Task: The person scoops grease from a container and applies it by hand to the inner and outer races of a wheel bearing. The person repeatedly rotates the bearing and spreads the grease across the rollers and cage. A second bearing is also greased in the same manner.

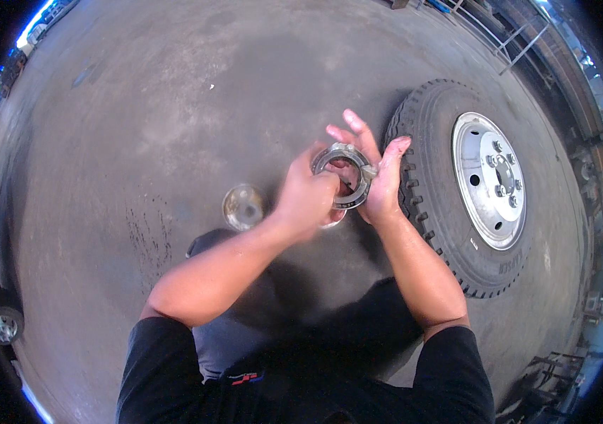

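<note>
My left hand [303,196] is closed round a metal ring that looks like a bearing [364,188], with the fingers wrapped over its near-left side and through its opening. Against the far right of the ring lies the palm of my right hand [385,185]. Its thumb and fingers are spread and stretched out, not gripping. Pale smears, perhaps grease, show on the ring's edge and on the right fingers. Below the hands a small pale round thing is mostly hidden. On the floor to the left stands a round, shiny metal container [243,207].
A large truck tyre on a white steel rim [467,180] lies close on the right, its tread beside my right forearm. Metal railings [520,46] stand at the far right. A vehicle wheel [4,326] shows at the left edge. Grey concrete floor [174,92] spreads around.
</note>
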`<state>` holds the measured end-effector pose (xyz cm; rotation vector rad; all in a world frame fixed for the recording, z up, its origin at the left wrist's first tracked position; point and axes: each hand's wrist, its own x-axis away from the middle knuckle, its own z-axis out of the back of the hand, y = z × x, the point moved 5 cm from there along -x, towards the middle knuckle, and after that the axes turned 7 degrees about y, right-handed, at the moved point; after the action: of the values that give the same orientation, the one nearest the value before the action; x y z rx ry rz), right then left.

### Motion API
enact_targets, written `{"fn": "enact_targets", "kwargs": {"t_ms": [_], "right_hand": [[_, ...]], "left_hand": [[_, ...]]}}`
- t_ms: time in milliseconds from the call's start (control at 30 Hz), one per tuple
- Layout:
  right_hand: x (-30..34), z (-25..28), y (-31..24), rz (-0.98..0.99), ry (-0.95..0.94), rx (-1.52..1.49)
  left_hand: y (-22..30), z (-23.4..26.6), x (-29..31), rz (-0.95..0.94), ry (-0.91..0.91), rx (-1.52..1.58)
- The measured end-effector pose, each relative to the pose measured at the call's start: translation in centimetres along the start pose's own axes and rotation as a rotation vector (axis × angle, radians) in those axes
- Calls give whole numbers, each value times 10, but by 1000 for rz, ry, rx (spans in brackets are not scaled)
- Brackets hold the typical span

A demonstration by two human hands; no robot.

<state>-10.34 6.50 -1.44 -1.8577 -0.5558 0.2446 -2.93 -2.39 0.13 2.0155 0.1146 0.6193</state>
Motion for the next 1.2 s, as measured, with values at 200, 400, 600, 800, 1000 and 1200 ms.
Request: {"fn": "enact_targets", "kwargs": {"t_ms": [200,400,600,800,1000,1200], "right_hand": [[-5,9,7,47,127,-134],[-1,10,-7,209,359,-69],[-6,15,-8,-257,448,-98],[-6,33,-26,-147,348,-389],[20,30,-51,-45,374,-380],[25,33,-44,-4,252,-346]], "left_hand": [[15,3,-1,-289,35,-153],[13,-10,17,-668,71,-569],[20,-12,12,-385,-97,-388],[4,-2,12,344,-563,516],[21,-15,29,498,-1240,902],[25,-21,37,548,-1259,928]]}}
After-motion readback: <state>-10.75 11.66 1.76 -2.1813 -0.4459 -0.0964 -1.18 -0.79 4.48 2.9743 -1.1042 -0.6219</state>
